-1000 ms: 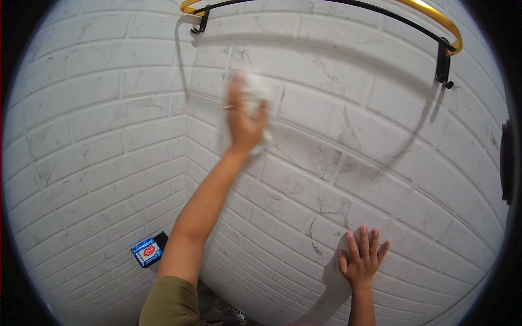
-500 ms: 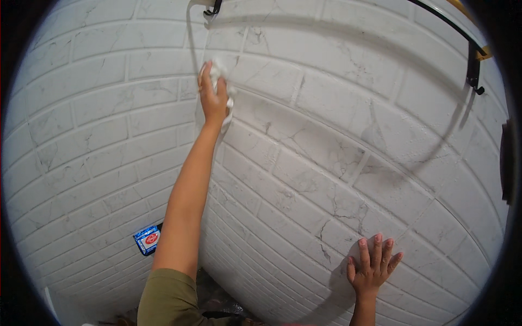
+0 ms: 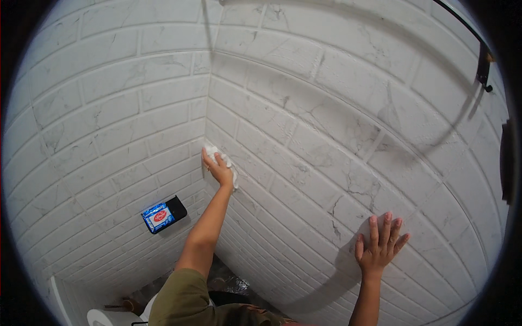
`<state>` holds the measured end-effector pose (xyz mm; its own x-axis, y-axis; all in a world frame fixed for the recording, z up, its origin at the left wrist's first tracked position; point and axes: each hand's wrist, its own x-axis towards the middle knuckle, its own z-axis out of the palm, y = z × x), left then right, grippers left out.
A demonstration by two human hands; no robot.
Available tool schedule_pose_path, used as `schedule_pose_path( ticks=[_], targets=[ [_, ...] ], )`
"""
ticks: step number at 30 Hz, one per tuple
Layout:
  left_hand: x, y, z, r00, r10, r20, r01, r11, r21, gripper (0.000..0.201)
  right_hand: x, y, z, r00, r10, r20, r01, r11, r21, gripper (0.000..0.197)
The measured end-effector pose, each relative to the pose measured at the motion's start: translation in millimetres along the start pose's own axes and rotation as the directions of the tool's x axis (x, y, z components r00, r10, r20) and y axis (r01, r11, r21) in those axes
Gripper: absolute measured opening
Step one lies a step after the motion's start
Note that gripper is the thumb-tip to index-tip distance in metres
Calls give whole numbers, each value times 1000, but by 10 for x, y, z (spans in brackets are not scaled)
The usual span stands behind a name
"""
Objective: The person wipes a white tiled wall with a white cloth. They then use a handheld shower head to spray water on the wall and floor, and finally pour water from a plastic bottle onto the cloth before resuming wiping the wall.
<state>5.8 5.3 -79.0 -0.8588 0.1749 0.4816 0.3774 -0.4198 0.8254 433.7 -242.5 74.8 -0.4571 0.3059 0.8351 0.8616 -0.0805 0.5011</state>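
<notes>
Head; right hand [image 3: 375,254] splayed flat

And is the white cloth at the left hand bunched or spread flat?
Bunched: the crumpled white cloth bulges in uneven folds beside the left hand.

Head View, Angled Down

We look from the left one of two fisheye cameras worn side by side on the head, facing ahead and down to where the left wall [image 3: 117,122] meets the right wall [image 3: 326,146]. Our view is upright and unmirrored, straight edges bending toward its dark rim. The sleeve [image 3: 182,296] at the lower edge sits nearest us; the left hand [image 3: 218,169] and right hand [image 3: 377,255] are farther out, the floor [image 3: 228,278] well below.
</notes>
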Motion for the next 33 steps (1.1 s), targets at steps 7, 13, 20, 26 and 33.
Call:
schedule_pose_path(
  ticks=[7,13,20,26,33],
  targets=[
    [-936,1649,-95,784,601,157,-527,777,-344,54,-7,-10,-10,999,34,-7,-34,999,38,49],
    [-1867,1487,-378,104,967,231,-763,227,-606,46,-13,-19,-37,998,44,38,-45,998,46,50],
    [-1019,938,-204,42,976,213,-790,163,-591,43,-33,-41,-19,997,70,34,-71,997,40,49],
    [115,834,127,831,532,162,-469,828,-308,55,-7,-338,42,958,284,-25,-269,928,259,48],
    [-291,692,-46,951,258,173,-242,964,-110,56,-5,-1204,217,982,147,119,-188,807,560,47]
  ],
)
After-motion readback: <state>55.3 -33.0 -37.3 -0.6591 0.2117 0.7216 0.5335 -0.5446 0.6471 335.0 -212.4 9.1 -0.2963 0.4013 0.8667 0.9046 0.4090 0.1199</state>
